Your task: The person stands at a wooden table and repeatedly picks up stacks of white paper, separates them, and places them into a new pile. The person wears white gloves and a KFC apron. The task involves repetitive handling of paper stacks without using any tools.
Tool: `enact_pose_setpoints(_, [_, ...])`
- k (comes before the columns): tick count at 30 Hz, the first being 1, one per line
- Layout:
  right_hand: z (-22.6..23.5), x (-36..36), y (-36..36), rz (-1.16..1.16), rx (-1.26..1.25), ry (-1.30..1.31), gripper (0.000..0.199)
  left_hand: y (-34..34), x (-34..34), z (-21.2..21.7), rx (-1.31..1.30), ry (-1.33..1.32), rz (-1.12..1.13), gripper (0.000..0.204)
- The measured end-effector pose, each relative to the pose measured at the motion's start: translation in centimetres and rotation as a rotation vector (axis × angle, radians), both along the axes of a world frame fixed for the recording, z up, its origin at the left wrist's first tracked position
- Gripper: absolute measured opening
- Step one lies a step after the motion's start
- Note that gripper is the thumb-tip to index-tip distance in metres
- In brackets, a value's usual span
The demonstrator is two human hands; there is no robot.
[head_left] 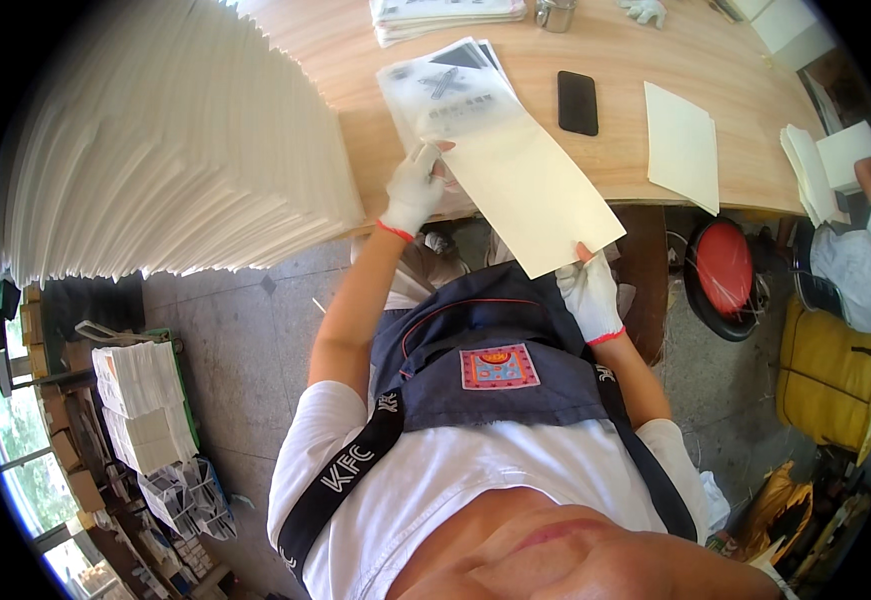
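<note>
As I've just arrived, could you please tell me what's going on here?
A person's gloved right hand holds the near corner of a cream sheet; the left hand is at its left edge. The sheet overhangs the table, with printed paper at its far end. A black phone lies to the right, a large paper stack to the left.

Cream paper sheet (535, 190), slanted, possibly layered

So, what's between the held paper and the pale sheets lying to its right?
The head view shows a black phone lying on the wooden tabletop between the held paper and the pale sheets.
</note>
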State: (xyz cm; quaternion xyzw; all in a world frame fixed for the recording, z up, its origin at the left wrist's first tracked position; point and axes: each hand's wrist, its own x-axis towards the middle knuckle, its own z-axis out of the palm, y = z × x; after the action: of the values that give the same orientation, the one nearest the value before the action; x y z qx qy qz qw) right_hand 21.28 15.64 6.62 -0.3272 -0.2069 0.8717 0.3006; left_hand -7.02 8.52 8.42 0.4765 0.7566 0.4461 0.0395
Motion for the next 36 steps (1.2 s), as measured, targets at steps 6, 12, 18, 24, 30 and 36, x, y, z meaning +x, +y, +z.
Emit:
enact_pose_setpoints(6, [1.4, 1.2, -1.9, 0.067, 0.06, 0.023, 0.024, 1.5, 7.5, -2.8, 0.632, -1.156, 0.163, 0.044])
enact_pose_setpoints(12, [2.5, 1.9, -2.8, 0.13, 0.143, -0.027, 0.029, 2.5, 9.4, -9.6, 0.582, -1.912, -0.346, 0.036])
enact_pose_setpoints(18, [-3.9, -4.1, -1.1, 0.086, -0.064, -0.042, 0.03, 0.0, 15.0, -17.2, 0.367, -0.987, 0.117, 0.025])
enact_pose_setpoints(24, [-6.8, -8.7, 0.5, 0.118, -0.317, 0.227, 0.032, -0.8, 13.2, -13.0, 0.213, -1.433, 0.217, 0.023])
enact_pose_setpoints(30, [-0.2, -8.5, -0.7, 0.755, 0.83, -0.47, 0.022, -5.5, 9.8, -11.0, 0.132, -1.47, 0.224, 0.022])
enact_pose_setpoints(36, [-2.7, -11.8, -1.5, 0.714, 2.078, -0.762, 0.019, -7.4, 6.9, -7.0, -0.078, -1.35, 0.183, 0.02])
